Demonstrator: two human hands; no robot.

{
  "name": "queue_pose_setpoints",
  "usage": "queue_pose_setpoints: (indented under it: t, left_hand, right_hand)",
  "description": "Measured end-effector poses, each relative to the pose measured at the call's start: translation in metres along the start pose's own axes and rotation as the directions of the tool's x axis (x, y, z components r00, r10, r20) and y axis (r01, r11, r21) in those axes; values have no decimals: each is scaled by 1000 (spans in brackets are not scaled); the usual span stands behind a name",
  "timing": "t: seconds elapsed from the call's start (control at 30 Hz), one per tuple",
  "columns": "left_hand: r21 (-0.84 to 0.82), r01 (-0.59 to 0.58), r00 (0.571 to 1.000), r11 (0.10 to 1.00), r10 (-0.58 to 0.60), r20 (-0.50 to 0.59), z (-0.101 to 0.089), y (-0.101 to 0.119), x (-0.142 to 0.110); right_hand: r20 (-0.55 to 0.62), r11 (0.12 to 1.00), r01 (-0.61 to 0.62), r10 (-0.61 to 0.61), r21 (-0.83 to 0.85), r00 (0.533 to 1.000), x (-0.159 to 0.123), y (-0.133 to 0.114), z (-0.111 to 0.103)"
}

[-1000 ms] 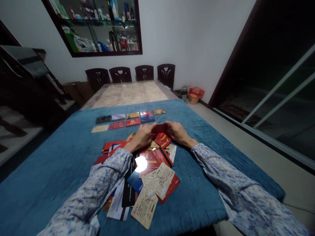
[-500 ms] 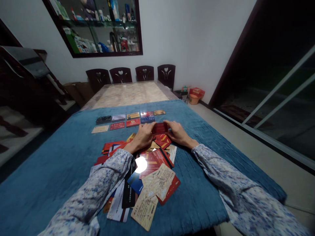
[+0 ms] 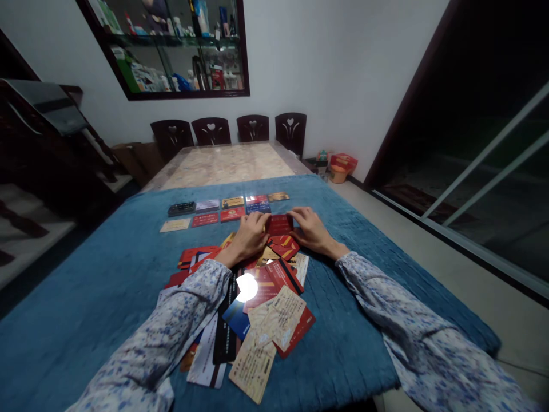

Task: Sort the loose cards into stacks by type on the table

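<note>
Between my two hands a dark red card (image 3: 280, 224) is gripped by its short ends, its printed face toward me; whether more cards lie behind it I cannot tell. My left hand (image 3: 249, 236) is closed on its left end, my right hand (image 3: 312, 230) on its right end. Just below lie red cards with yellow stripes (image 3: 283, 246). A loose heap of cards spreads toward me, with beige cards (image 3: 277, 317), a black card (image 3: 225, 337), a blue card (image 3: 237, 318) and a white card (image 3: 207, 360). My left forearm hides part of the heap.
Beyond my hands, small card stacks stand in rows, among them a black stack (image 3: 181, 209), a yellow stack (image 3: 232, 202) and a beige card (image 3: 175, 225). A blue cloth (image 3: 107, 274) covers the near table. Dark chairs (image 3: 253, 127) stand at the far end.
The dark red card has tipped from nearly edge-on to a flatter view, showing more of its face. Both hands stay at its ends, with the fingers shifting slightly.
</note>
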State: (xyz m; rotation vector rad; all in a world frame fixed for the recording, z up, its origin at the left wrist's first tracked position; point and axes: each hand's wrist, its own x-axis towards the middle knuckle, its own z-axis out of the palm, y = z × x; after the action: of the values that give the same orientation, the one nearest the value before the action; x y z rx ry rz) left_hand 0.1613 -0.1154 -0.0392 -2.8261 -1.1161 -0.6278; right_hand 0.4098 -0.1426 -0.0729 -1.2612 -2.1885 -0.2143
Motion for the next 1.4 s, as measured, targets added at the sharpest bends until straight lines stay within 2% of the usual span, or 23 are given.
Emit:
queue_pose_setpoints:
  t: [0.13, 0.43, 0.73, 1.0, 1.4]
  left_hand:
    - [4, -11, 1000, 1000, 11, -18, -2, -1, 0]
    - [58, -41, 998, 997, 38, 44, -10, 0, 3]
    - [40, -40, 995, 998, 35, 98, -11, -9, 9]
    - [52, -29, 990, 998, 22, 141, -19, -14, 11]
    - [60, -5, 989, 998, -3, 146, -27, -42, 28]
  right_hand:
    - [3, 1000, 17, -17, -2, 1000, 1, 0, -2]
    - [30, 998, 54, -55, 34, 998, 3, 5, -4]
    - [136, 996, 81, -85, 35, 987, 14, 9, -8]
    - [177, 993, 116, -118, 24, 977, 27, 12, -6]
    - [255, 991, 131, -127, 2, 959, 64, 19, -1]
